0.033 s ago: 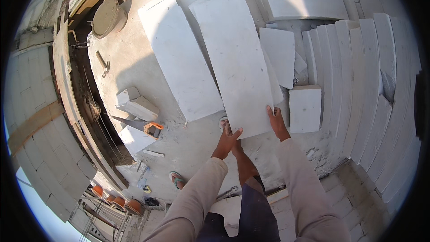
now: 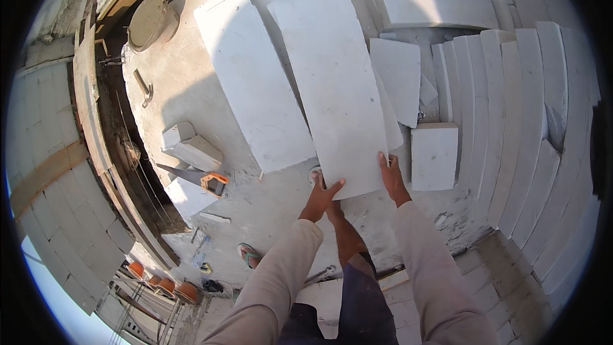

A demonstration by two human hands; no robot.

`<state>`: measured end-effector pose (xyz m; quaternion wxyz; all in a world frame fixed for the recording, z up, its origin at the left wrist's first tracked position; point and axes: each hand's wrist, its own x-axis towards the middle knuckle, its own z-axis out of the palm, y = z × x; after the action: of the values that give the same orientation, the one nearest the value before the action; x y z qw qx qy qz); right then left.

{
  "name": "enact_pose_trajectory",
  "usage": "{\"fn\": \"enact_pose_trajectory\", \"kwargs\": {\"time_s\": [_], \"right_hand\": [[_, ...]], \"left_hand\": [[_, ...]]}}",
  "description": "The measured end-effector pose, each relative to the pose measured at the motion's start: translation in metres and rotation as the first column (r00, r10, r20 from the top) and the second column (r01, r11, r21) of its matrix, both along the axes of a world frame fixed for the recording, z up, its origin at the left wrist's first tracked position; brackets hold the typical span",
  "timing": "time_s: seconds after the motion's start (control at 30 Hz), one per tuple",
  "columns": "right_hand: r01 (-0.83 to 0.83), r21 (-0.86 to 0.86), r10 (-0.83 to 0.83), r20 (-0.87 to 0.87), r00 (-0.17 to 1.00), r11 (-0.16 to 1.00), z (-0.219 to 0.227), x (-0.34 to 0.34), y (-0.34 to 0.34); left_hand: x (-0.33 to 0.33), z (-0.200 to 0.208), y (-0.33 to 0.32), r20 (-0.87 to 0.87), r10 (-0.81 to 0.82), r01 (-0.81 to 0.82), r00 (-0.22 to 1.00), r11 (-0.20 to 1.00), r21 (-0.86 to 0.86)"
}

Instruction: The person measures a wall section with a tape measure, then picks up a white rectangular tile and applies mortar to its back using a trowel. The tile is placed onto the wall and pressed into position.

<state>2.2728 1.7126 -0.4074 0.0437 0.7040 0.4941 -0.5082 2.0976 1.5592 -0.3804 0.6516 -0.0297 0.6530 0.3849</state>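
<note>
A long white slab-shaped block [image 2: 338, 83] lies tilted away from me, its near end between my hands. My left hand [image 2: 321, 198] grips its near left corner, thumb on top and the other fingers partly hidden. On the right edge, my right hand [image 2: 393, 179] holds the same block, fingers curled along the side. Left of it rests another long white block [image 2: 255, 83], with further blocks partly covered behind both. A short white block [image 2: 434, 156] stands to the right of my right hand.
An orange-handled saw [image 2: 214, 184] lies by cut block pieces [image 2: 195, 147] on the left. Beyond are a hammer [image 2: 144, 89] and a bucket of grey mix [image 2: 148, 22]. A trench [image 2: 128, 147] with planks runs along the left. Many blocks [image 2: 504, 121] stand in a row at right.
Both hands keep their hold on the block, which has hardly moved. The whole view has shifted slightly.
</note>
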Motion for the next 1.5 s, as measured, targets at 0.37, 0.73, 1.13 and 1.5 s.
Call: {"fn": "enact_pose_trajectory", "kwargs": {"time_s": [0.37, 0.73, 1.13, 1.5], "right_hand": [[-0.055, -0.441, -0.107, -0.334, 0.936, 0.896, 0.153, -0.051, -0.104], [-0.028, -0.643, -0.303, -0.399, 0.865, 0.765, 0.233, -0.146, -0.022], [-0.189, -0.759, -0.107, -0.322, 0.941, 0.624, 0.291, -0.106, -0.333], [-0.815, -0.576, 0.845, -0.401, 0.353, 0.068, 0.194, -0.237, -0.521]], "left_hand": [[-0.102, 0.205, -0.094, 0.077, 0.079, -0.065, 0.994, 0.983, -0.172], [-0.058, 0.363, -0.146, 0.026, 0.647, -0.641, 0.762, 0.759, -0.112], [0.003, 0.495, -0.372, -0.308, 0.943, -0.98, 0.129, 0.075, -0.182], [0.006, 0.439, -0.536, -0.718, 0.693, -0.99, 0.063, -0.046, -0.132]]}}
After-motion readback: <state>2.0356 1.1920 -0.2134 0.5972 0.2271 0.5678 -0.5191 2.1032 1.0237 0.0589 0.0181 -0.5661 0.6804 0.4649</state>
